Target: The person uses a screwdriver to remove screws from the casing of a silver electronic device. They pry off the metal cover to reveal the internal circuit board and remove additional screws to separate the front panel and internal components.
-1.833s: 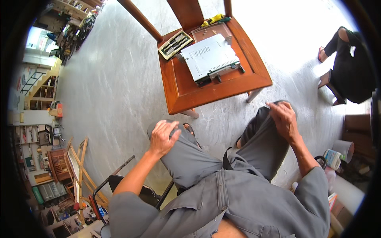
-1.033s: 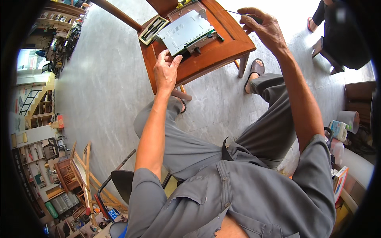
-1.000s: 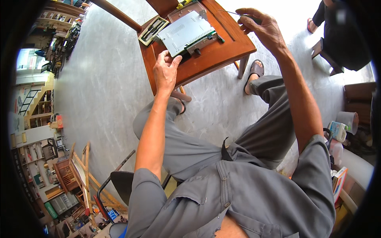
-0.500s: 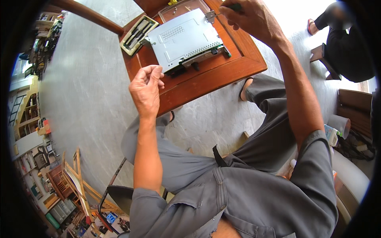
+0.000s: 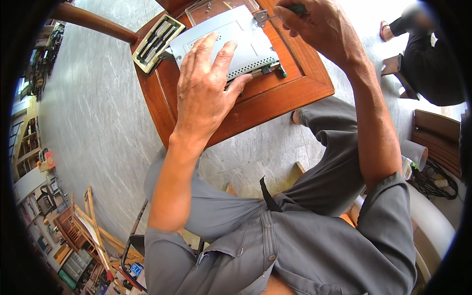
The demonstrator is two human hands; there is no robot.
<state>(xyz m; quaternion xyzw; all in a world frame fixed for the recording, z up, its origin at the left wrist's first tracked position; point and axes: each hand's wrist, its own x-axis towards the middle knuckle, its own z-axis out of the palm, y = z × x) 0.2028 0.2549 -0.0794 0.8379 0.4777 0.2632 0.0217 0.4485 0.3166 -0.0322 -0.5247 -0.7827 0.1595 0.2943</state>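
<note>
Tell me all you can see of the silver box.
The silver box is flat and metal-looking, with shallow lines on top and rows of small holes along its near edge. A holed bracket sticks out at its far right corner; a green part shows at the near right. It lies at an angle on the wooden chair. The left hand rests spread on it; the right hand holds a screwdriver by the bracket, contact unclear.

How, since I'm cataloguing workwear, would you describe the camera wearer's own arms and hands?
Both arms come out of loose, plain grey short sleeves that end near the elbows and match the grey shirt. The forearms are bare. The left hand and right hand are ungloved; no watch, bracelet or ring shows on either.
</note>
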